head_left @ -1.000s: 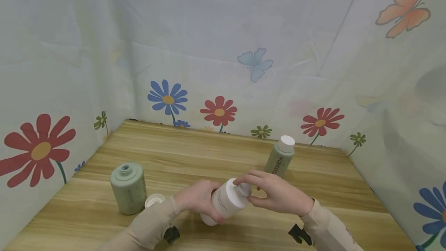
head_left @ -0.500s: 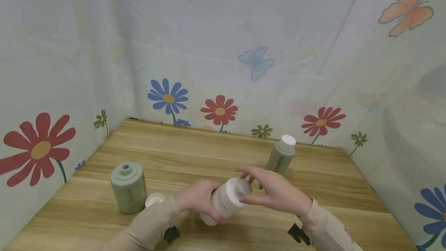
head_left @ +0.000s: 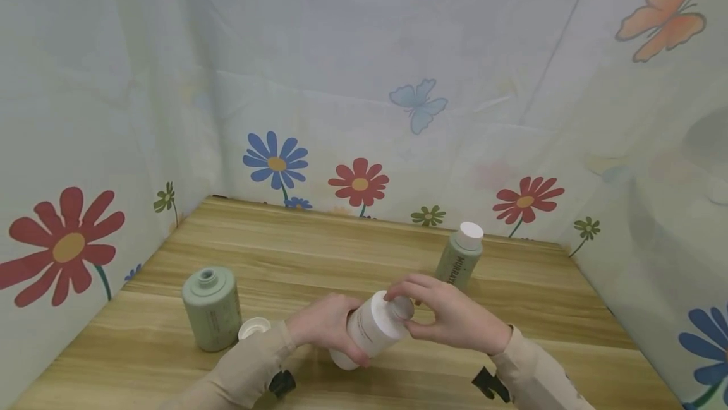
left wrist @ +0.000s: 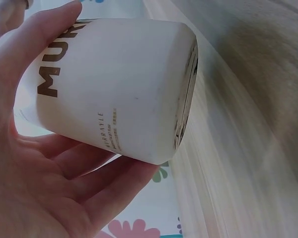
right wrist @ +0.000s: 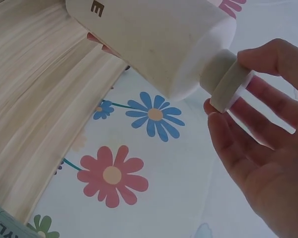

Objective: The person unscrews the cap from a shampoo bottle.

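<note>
My left hand (head_left: 324,323) grips a white bottle (head_left: 368,333) round its body, tilted with its top to the upper right. Dark lettering runs along the bottle's side in the left wrist view. At its top, my right hand (head_left: 455,314) pinches the white cap (right wrist: 231,87) between thumb and fingertips. The cap sits at the bottle's neck; whether it is loose there I cannot tell. Beside the left forearm stands a green bottle (head_left: 212,315) with a bare, open neck. A white round cap (head_left: 254,326) lies next to it, partly hidden by the sleeve.
A second green bottle (head_left: 459,261) with a white cap stands behind my right hand, which hides its base. The wooden table (head_left: 296,239) meets flower-printed cloth walls (head_left: 341,94) at the back and sides.
Half a second ago my right fingers were spread off the cap's far side; now they close round it again. The left hand keeps its grip on the bottle.
</note>
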Motion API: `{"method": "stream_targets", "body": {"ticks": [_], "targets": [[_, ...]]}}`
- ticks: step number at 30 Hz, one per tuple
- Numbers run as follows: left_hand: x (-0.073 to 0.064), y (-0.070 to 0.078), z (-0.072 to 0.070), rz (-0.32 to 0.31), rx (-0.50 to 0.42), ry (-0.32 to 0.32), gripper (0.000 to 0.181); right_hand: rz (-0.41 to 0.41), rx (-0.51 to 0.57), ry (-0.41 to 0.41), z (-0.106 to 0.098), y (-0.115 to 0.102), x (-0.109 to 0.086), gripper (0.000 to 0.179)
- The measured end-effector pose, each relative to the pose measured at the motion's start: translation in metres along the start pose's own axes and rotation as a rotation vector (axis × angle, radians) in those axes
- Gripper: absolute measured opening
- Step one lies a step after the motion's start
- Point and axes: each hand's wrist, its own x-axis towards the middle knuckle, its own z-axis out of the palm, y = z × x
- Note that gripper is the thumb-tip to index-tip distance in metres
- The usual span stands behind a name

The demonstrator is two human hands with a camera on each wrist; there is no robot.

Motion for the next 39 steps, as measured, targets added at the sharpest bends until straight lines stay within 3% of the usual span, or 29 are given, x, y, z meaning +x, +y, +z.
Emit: {"method": "stream_targets", "body": {"ticks": [6,11,18,31,39], "targets": [[-0.0002,0.0007,0.0006,0.010,-0.015,-0.001,0.052,0.039,-0.012,0.002,0.0015,-0.0008,-0.0014,0.045],[-0.0001,0.0005,0.0013,0.006,0.003,0.005,0.052,0.098,-0.148,0.068,0.0047,-0.0004,-0.0017,0.046],[-0.0010,-0.0020,0.0024,-0.006,0.007,0.004,0.053,0.061,-0.237,0.072,0.0083,0.0001,0.0000,0.029],[-0.0025,-0.0027,0.0009,0.003,0.010,0.014,0.052,-0.072,-0.166,0.002,0.0030,0.0002,-0.0009,0.041],[-0.0047,-0.0005,-0.0022,0.003,0.002,0.018,0.050,0.094,-0.133,0.033,0.0030,-0.0041,0.0007,0.049]]}}
